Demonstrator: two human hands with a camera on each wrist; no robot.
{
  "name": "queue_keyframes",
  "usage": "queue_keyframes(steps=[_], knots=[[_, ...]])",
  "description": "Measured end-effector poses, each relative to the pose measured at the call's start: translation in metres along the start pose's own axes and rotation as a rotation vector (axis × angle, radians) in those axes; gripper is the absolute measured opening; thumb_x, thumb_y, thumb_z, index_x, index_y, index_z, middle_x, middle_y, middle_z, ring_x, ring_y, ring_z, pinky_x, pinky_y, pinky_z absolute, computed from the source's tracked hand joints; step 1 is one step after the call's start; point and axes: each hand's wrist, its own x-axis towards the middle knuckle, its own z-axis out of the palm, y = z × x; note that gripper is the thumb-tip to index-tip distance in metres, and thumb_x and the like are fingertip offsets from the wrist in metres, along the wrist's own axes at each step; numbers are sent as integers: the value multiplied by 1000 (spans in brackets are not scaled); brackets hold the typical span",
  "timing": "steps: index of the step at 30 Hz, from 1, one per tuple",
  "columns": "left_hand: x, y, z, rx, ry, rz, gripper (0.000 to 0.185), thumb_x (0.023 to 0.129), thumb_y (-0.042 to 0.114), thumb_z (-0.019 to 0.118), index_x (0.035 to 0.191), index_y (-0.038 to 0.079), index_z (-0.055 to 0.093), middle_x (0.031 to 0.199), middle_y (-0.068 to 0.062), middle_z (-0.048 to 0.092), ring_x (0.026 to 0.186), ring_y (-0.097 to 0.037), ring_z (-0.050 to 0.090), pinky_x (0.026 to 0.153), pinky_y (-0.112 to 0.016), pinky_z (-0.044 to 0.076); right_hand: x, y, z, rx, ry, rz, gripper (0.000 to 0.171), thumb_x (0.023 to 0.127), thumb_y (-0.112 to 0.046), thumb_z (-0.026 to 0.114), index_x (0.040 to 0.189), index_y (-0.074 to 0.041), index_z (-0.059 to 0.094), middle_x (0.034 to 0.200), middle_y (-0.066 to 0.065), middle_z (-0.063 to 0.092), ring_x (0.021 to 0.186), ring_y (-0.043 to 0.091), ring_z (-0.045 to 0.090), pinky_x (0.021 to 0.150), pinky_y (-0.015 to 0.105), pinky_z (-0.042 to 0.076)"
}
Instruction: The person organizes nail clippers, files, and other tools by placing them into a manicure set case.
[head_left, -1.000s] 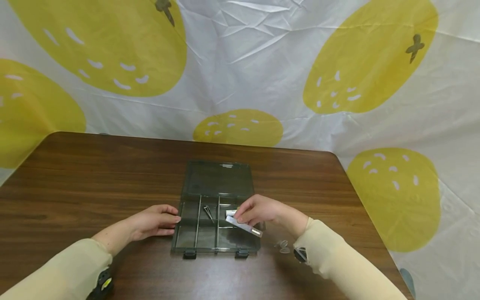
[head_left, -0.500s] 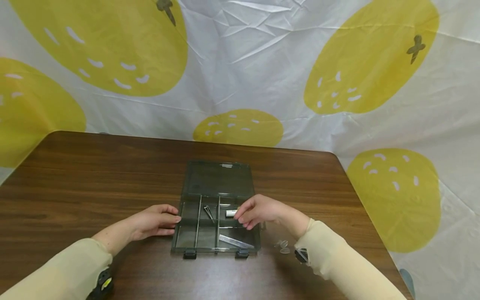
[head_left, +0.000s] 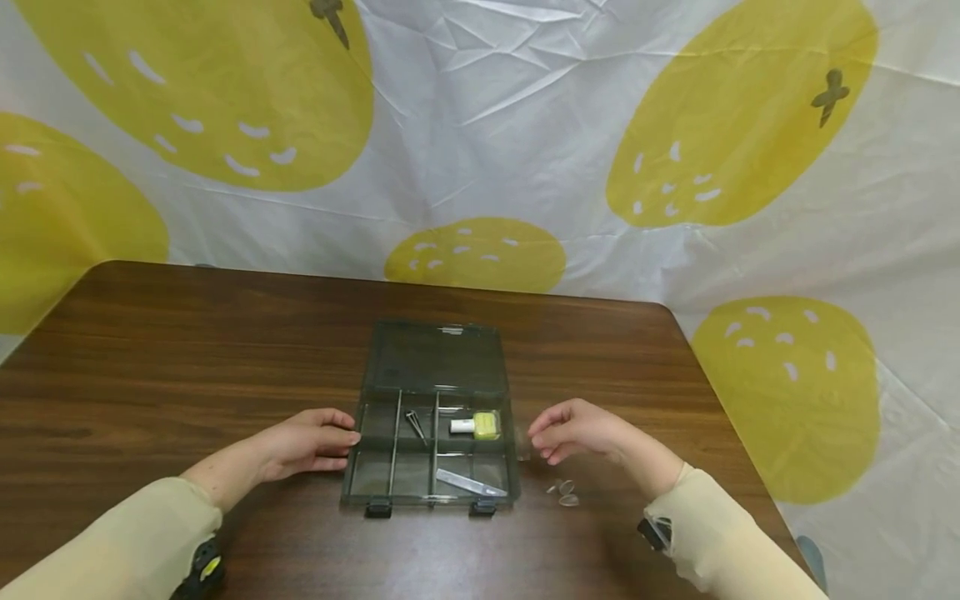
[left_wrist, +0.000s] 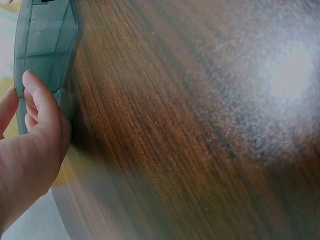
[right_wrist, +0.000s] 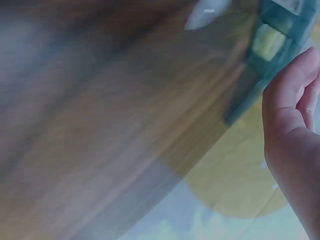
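The wood-grain table [head_left: 187, 350] fills the lower frame, and at its centre sits the smoky translucent plastic organizer box [head_left: 435, 417], lid flat behind it. The right hand [head_left: 577, 429] has drawn back to the box's right, fingers loosely curled and empty; the clear flat ruler [head_left: 471, 483] it held a second ago now lies in the lower-right compartment. The left hand [head_left: 303, 442] rests relaxed against the box's left wall.

No readable text, label, brand, number or sign shows in any view. The small yellow and white item [head_left: 477, 426] in the compartment box [head_left: 431, 500] is too small to show any print.
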Motion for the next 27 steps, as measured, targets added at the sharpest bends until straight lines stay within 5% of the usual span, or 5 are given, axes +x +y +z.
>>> queue_keyframes(steps=[14, 27], knots=[[0, -1, -2, -30, -22, 21, 35, 92, 10, 55, 117, -5, 36, 97, -1, 50, 86, -10, 53, 81, -26, 55, -25, 44, -22, -42, 22, 45, 36, 84, -4, 66, 107, 21, 54, 75, -4, 65, 70, 6, 61, 63, 21, 56], [-1, 1, 1, -23, -16, 13, 36, 92, 10, 55, 118, -6, 36, 96, -1, 51, 86, -10, 53, 81, -25, 55, -27, 49, -8, -389, 141, -25, 14, 76, -1, 71, 87, 7, 67, 70, 2, 64, 60, 8, 56, 53, 25, 54]])
